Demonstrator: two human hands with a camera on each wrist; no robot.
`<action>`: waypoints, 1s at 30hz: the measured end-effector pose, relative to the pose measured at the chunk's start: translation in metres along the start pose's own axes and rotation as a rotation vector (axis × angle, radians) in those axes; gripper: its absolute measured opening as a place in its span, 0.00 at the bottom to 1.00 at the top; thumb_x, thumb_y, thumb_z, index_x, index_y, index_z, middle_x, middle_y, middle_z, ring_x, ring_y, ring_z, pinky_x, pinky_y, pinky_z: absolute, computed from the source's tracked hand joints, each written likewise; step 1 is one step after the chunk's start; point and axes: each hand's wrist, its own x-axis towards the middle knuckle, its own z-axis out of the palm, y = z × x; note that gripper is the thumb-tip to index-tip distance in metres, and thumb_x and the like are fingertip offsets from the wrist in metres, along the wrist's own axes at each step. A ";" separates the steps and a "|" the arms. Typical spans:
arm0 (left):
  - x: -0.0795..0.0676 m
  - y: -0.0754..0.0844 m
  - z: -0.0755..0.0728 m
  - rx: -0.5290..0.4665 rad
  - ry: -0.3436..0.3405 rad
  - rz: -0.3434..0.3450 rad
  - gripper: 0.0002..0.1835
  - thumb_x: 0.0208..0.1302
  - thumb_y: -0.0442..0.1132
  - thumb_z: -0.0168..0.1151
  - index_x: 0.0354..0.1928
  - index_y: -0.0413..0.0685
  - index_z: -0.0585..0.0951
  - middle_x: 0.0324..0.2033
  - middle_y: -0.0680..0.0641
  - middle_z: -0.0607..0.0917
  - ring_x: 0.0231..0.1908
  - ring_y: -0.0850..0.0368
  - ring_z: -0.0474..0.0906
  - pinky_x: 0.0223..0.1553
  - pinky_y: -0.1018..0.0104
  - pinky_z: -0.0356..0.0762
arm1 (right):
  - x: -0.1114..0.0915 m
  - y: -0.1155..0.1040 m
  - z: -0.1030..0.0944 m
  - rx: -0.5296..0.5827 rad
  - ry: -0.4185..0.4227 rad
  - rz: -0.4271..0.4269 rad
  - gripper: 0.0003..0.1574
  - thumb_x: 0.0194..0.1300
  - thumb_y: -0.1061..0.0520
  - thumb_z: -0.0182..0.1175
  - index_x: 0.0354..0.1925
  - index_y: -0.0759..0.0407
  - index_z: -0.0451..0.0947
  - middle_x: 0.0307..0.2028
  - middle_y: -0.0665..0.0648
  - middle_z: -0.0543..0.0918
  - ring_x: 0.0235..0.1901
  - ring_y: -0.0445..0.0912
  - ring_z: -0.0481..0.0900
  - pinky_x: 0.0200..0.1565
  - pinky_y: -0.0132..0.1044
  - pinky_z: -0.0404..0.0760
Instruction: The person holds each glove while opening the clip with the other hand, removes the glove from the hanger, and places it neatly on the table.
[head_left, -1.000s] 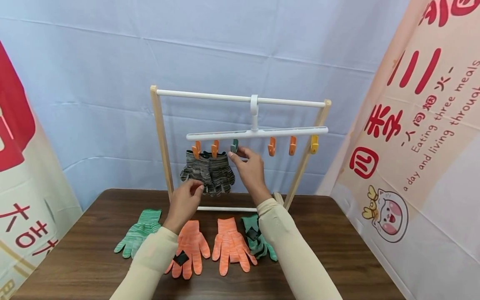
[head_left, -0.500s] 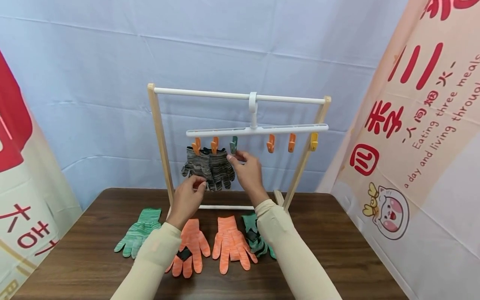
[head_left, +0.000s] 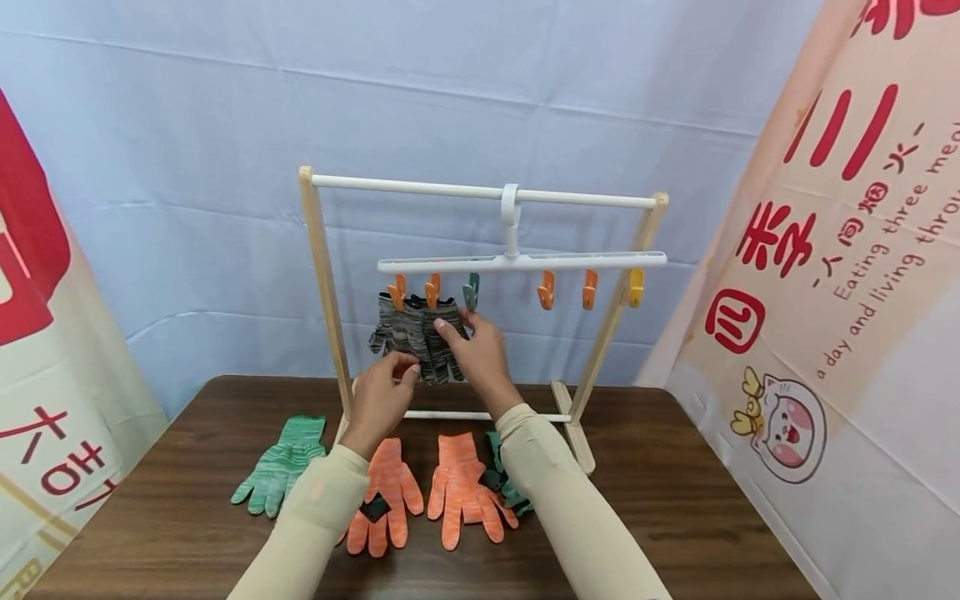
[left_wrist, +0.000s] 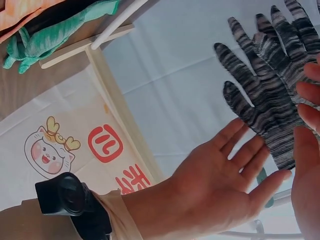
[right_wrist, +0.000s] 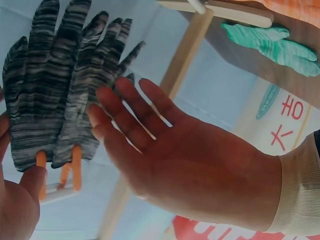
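Observation:
Two grey-and-black striped knit gloves point(head_left: 411, 329) hang side by side, cuffs up, from two orange clips point(head_left: 432, 290) on a white hanger point(head_left: 450, 265). My left hand point(head_left: 384, 396) is just below and in front of them, fingers loosely bent near the glove fingers; its palm shows in the right wrist view point(right_wrist: 190, 160). At the right-hand glove's outer edge is my right hand point(head_left: 478, 354), with its thumb in front and fingertips reaching behind. The left wrist view shows the right hand's point(left_wrist: 215, 185) thumb spread well apart from its fingers.
A green clip point(head_left: 471, 292), more orange clips point(head_left: 546, 290) and a yellow clip point(head_left: 636, 287) hang without gloves. The rack point(head_left: 318, 275) holds the hanger. On the brown table point(head_left: 660, 500) lie green gloves point(head_left: 281, 462) and orange gloves point(head_left: 457, 483).
My right hand has left the green clip and moved down and left to the striped glove's edge. My left hand has shifted slightly right.

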 end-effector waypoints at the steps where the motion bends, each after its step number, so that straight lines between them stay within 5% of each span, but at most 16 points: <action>1: 0.000 0.000 0.000 0.002 -0.002 0.001 0.12 0.65 0.46 0.55 0.46 0.50 0.79 0.37 0.52 0.81 0.36 0.57 0.76 0.35 0.58 0.74 | 0.000 0.000 0.001 0.002 -0.004 -0.002 0.40 0.58 0.35 0.57 0.61 0.54 0.68 0.56 0.54 0.74 0.58 0.47 0.69 0.54 0.46 0.69; 12: 0.008 0.005 -0.006 -0.008 -0.006 0.007 0.12 0.65 0.45 0.55 0.47 0.49 0.79 0.37 0.52 0.80 0.36 0.56 0.75 0.36 0.57 0.73 | -0.003 -0.005 0.010 0.097 -0.012 -0.021 0.37 0.58 0.37 0.59 0.62 0.49 0.67 0.56 0.51 0.75 0.58 0.49 0.69 0.53 0.46 0.71; 22: 0.012 0.006 -0.011 -0.006 -0.011 0.026 0.12 0.65 0.45 0.54 0.47 0.50 0.78 0.37 0.53 0.80 0.35 0.57 0.75 0.35 0.58 0.73 | -0.009 -0.006 0.017 0.126 -0.069 -0.003 0.48 0.57 0.34 0.57 0.69 0.47 0.52 0.58 0.55 0.72 0.61 0.49 0.65 0.57 0.47 0.66; 30: 0.011 0.004 -0.011 -0.023 -0.027 0.011 0.13 0.66 0.46 0.53 0.48 0.50 0.78 0.38 0.52 0.80 0.35 0.57 0.76 0.35 0.58 0.73 | -0.009 -0.006 0.018 0.108 -0.102 -0.052 0.41 0.62 0.34 0.51 0.69 0.41 0.52 0.66 0.51 0.60 0.63 0.46 0.61 0.60 0.44 0.63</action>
